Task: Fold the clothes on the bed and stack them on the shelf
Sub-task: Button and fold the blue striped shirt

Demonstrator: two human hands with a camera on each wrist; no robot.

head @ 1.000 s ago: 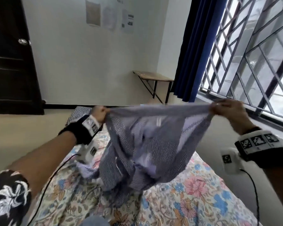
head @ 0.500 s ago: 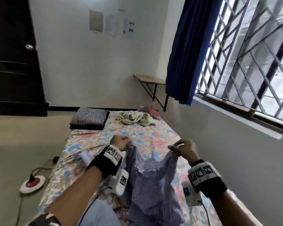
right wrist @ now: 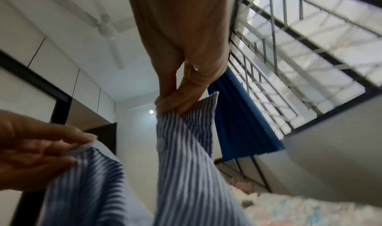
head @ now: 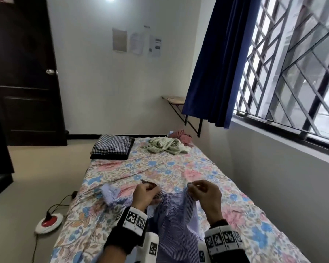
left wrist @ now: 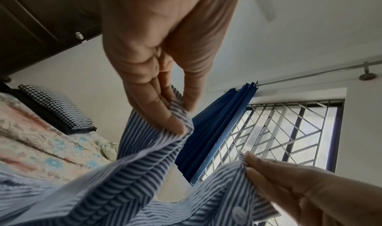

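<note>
Folded stack [head: 112, 147] left of crumpled clothes [head: 166, 146] on bed [head: 179, 168]

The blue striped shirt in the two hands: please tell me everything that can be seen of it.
The blue striped shirt looks like thin woven cloth with narrow dark blue and white stripes, and a pale button shows near one edge. It is unfolded and crumpled. The left hand and the right hand each pinch its upper edge and hold it up, with the cloth sagging between them. The rest hangs down onto the floral bed sheet, one part lying beside the left hand.
</note>
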